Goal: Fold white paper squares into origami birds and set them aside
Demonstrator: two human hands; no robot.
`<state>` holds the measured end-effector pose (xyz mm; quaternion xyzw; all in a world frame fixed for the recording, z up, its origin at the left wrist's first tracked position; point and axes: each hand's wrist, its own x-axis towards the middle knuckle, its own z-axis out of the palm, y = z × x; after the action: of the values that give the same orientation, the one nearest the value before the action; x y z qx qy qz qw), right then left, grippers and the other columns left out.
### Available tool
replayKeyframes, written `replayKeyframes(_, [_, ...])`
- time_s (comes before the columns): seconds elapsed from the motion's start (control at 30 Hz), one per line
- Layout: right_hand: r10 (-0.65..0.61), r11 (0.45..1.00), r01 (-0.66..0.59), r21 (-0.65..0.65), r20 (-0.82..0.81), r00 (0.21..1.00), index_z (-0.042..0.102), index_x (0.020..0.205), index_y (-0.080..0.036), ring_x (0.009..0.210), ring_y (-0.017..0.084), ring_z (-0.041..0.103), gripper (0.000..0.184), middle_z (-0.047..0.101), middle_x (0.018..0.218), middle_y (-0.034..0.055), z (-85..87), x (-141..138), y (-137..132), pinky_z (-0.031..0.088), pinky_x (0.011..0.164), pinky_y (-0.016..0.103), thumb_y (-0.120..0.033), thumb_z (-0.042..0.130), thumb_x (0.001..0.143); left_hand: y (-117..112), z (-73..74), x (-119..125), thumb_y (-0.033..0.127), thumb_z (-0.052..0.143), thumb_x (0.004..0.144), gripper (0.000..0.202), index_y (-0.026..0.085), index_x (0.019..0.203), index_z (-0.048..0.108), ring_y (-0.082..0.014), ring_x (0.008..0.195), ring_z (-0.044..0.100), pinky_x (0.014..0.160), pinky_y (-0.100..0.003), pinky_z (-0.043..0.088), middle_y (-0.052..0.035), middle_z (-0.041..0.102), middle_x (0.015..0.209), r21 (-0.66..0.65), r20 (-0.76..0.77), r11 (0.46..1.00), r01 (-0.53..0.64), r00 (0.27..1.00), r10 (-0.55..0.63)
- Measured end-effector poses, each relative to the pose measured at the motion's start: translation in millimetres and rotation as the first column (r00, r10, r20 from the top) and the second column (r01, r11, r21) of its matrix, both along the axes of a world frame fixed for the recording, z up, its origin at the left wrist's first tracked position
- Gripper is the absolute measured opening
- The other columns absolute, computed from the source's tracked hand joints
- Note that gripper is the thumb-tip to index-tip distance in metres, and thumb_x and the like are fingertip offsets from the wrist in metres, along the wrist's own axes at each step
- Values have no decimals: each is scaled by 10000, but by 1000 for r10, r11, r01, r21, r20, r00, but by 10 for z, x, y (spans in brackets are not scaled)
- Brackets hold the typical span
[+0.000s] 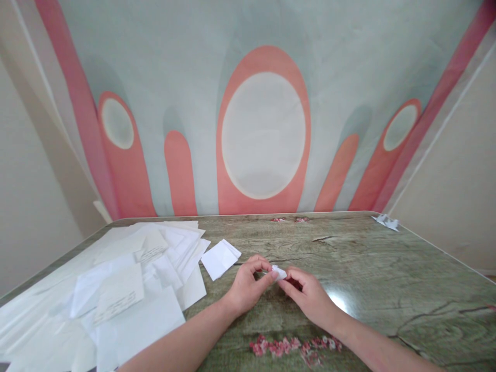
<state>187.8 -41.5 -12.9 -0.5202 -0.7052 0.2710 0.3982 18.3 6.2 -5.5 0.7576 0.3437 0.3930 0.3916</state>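
Note:
Between my two hands is a small folded piece of white paper (278,273), held just above the wood-patterned table (364,268). My left hand (251,283) pinches its left side with thumb and fingers. On the other side, my right hand (306,293) has its fingertips closed on the paper's right edge. The fingers cover part of the paper, so its full shape is hidden. Beyond my left hand lies a small stack of square white paper (220,259), flat on the table.
A large spread of white sheets and envelopes (155,310) covers the table's left side. Small folded white paper pieces (386,222) sit at the far right corner. A pink and grey patterned backdrop (201,62) rises behind the table's back edge.

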Motion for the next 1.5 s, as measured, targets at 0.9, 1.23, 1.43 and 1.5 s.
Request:
replayKeyframes(0.9, [-50, 991, 64, 120, -116, 992, 547, 728, -183, 628, 125, 481, 252, 494, 696, -1, 32, 81, 12, 387, 571, 233, -346, 435, 885, -25, -3, 36, 332, 574, 794, 186, 163, 860, 619, -150, 769, 531, 709, -243, 397, -24, 599, 809, 19, -93, 999, 47, 995, -45])
replayKeyframes(1.23, [-108, 991, 124, 47, -260, 960, 574, 939, -185, 636, 136, 529, 256, 557, 818, 41, -66, 117, 72, 435, 532, 237, -404, 471, 858, -10, -67, 40, 303, 485, 842, 206, 163, 745, 601, -122, 639, 489, 585, -223, 369, -10, 551, 704, 82, -127, 991, -105, 985, 114])
replayKeyframes(1.43, [-72, 991, 89, 99, -159, 985, 601, 898, -193, 723, 150, 548, 170, 572, 889, 40, -70, 179, 116, 449, 639, 266, -333, 564, 809, -74, -10, 21, 209, 497, 817, 142, 189, 730, 608, -174, 788, 523, 731, -283, 390, -39, 589, 777, 333, -271, 940, -77, 947, 174])
replayKeyframes(1.5, [-27, 993, 40, 112, -110, 994, 612, 844, -191, 713, 147, 542, 126, 573, 854, 32, -74, 183, 128, 440, 655, 272, -305, 580, 799, -79, 1, 13, 208, 495, 817, 139, 198, 756, 619, -182, 802, 523, 743, -294, 393, -43, 595, 801, 361, -295, 930, -70, 937, 185])
